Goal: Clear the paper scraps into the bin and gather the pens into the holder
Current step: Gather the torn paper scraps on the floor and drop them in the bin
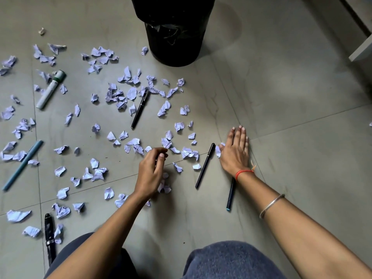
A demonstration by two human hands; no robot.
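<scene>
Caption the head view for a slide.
Left hand curled, right hand flat on a tiled floor strewn with paper scraps and pens, black bin beyond.

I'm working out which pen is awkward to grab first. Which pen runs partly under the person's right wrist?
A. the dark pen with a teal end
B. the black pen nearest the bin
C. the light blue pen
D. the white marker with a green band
A: the dark pen with a teal end disappears beneath the wrist of the right hand, whose fingers lie straight and flat.
</scene>
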